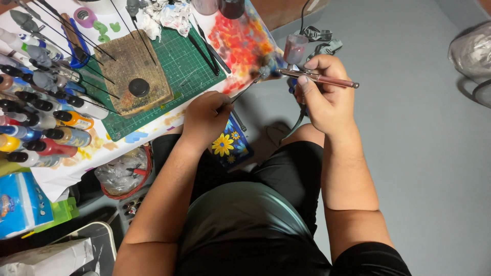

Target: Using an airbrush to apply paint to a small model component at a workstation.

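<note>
Right hand [327, 99] grips the airbrush [319, 77] over open floor; left hand [204, 118] pinches a thin stick [244, 91] past the table edge [169, 116].

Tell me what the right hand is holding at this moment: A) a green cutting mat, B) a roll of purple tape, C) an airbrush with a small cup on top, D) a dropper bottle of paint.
C: the right hand grips a slim pinkish airbrush with a small cup rising from it, aimed toward a small piece on a thin stick held by the left hand.
</note>
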